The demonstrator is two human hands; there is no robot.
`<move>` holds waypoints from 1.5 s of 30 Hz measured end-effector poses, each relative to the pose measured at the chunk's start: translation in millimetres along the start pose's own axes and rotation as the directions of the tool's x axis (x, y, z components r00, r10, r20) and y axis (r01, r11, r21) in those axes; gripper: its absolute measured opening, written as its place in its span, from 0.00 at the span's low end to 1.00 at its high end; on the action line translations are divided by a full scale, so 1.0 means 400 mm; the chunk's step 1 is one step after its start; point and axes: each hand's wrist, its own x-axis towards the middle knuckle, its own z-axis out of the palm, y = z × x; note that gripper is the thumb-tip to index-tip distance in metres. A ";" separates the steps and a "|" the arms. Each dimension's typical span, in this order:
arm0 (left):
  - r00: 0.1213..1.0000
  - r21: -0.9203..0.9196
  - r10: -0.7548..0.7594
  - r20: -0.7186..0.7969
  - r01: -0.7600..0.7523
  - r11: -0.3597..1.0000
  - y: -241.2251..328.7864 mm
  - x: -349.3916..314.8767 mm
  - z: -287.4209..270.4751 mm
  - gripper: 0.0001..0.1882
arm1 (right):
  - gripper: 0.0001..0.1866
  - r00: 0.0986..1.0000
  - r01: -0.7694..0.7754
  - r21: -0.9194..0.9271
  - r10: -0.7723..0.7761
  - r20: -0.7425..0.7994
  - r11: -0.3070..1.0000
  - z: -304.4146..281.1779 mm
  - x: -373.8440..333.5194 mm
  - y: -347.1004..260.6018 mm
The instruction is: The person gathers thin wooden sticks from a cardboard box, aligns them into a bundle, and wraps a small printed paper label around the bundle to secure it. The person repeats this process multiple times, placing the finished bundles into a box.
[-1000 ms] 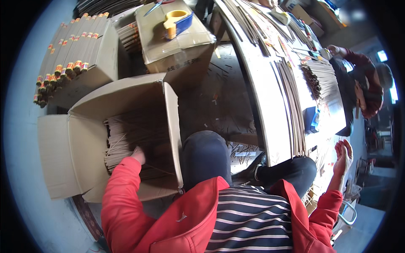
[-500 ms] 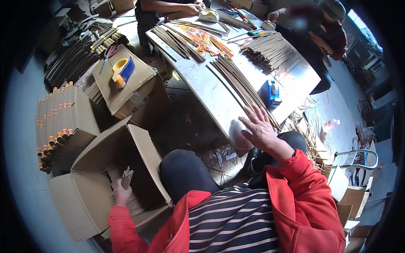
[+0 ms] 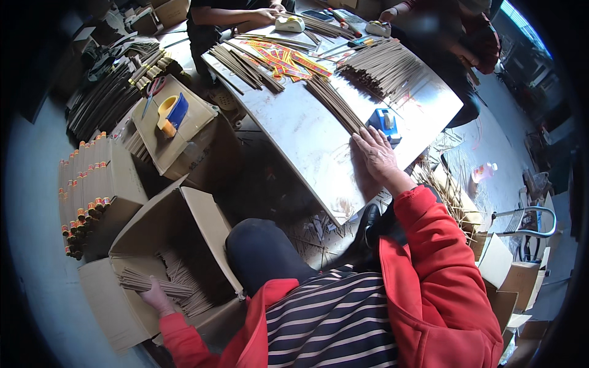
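My left hand (image 3: pixel 158 299) is closed around a bundle of thin brown sticks (image 3: pixel 142 281), held sideways over an open cardboard box (image 3: pixel 205 211). More loose thin sticks (image 3: pixel 184 276) lie inside that box, beneath the bundle. On the white table, my right hand (image 3: pixel 379 156) is flat with its fingers extended. Its fingertips are at the near ends of a row of long brown sticks (image 3: pixel 334 104); whether they press on them I cannot tell. A blue tape dispenser (image 3: pixel 384 125) stands just beyond the right fingertips.
Red-and-yellow label strips (image 3: pixel 288 63) and a large stick pile (image 3: pixel 383 67) cover the far table (image 3: pixel 294 135). Yellow-and-blue tape cutter (image 3: pixel 172 115) and scissors (image 3: pixel 154 92) rest on a closed carton. Labelled bundles (image 3: pixel 86 184) are stacked left. Two people work across the table.
The bundle in my left hand has turned from end-on to lying sideways. My right hand has moved farther onto the table, and the long sticks' near ends now lie farther from its near edge.
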 end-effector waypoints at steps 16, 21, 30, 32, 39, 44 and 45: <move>0.696 -0.838 -0.619 -0.364 0.045 0.543 0.188 0.184 -0.310 0.13 | 0.16 0.969 0.229 0.240 -0.199 -0.143 0.943 -0.089 -0.011 -0.065; 0.724 -0.918 -0.666 -0.178 0.121 0.378 0.153 0.227 -0.374 0.11 | 0.15 0.955 0.296 0.418 -0.256 -0.151 0.859 -0.131 -0.008 -0.148; 0.820 -0.824 -0.128 0.557 0.528 -0.205 0.415 0.257 -0.191 0.04 | 0.21 0.910 -0.280 0.960 -0.325 0.258 -0.024 -0.287 0.045 -0.298; 0.733 -0.686 0.110 0.672 0.671 -0.281 0.534 0.202 -0.059 0.03 | 0.27 0.827 -0.400 0.913 -0.463 0.319 -0.085 -0.331 0.064 -0.354; 0.419 -0.314 0.331 0.846 0.892 -0.326 0.805 -0.051 0.339 0.01 | 0.36 0.359 -0.867 0.458 -0.882 0.305 -0.195 -0.294 0.000 -0.414; 0.367 -0.238 0.340 0.866 0.900 -0.364 0.823 -0.124 0.425 0.07 | 0.20 0.559 -0.804 0.475 -0.727 0.400 -0.357 -0.328 -0.034 -0.371; 0.381 -0.262 0.305 0.873 0.893 -0.366 0.825 -0.136 0.433 0.07 | 0.19 0.589 -0.774 0.534 -0.695 0.411 -0.340 -0.325 -0.033 -0.366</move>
